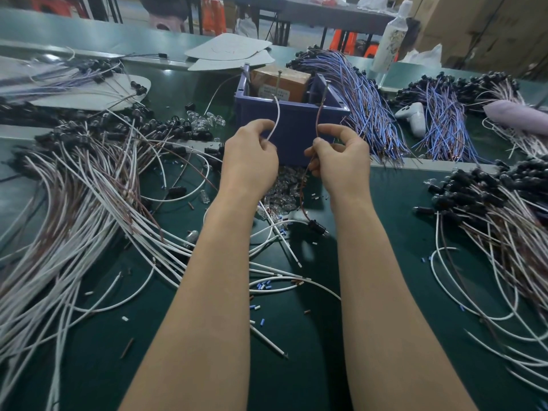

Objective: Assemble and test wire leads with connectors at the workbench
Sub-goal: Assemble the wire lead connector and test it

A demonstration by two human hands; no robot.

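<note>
My left hand (252,155) pinches a thin white wire (276,120) whose free end curves up in front of the blue bin. My right hand (338,155) pinches a brown wire (319,114) that rises toward the bin's rim and also hangs down to a black connector (316,226) just above the green mat. Both hands are held side by side above a small heap of clear plastic pieces (281,191), a short gap between them.
A blue bin (293,126) with a cardboard box stands just behind my hands. Piles of white-and-brown leads (89,209) lie left, finished leads with black connectors (498,209) right, blue-purple bundles (364,96) behind. A white controller-like device (413,115) and a bottle (391,37) stand far right.
</note>
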